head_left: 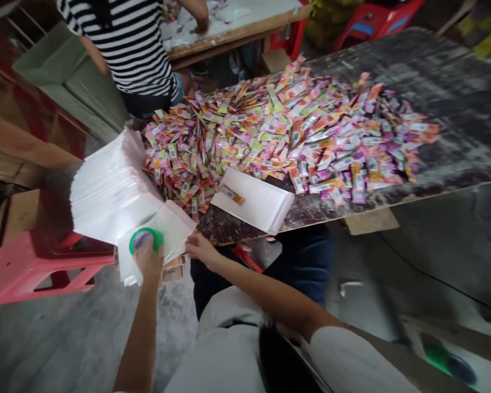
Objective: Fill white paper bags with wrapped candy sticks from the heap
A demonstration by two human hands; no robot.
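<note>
My left hand [149, 259] is closed around a round, green-rimmed object [158, 238] with a greyish middle; its exact kind is not clear. It rests over a white flat bag [174, 226] at the front of a thick fanned stack of white bags [106, 185]. With fingers pinched, my right hand [201, 249] grips the right edge of that front bag. Nearby on the dark table lies another small pile of white bags [257, 204], with a single orange-brown sachet [232, 195] on top.
A big heap of colourful small sachets [278, 131] spreads over the dark table [454, 109]. A red plastic stool [45, 262] stands at left. Across the table, a person in a striped top [126, 43] works by another table [245, 27]. A cable [433, 278] runs at right.
</note>
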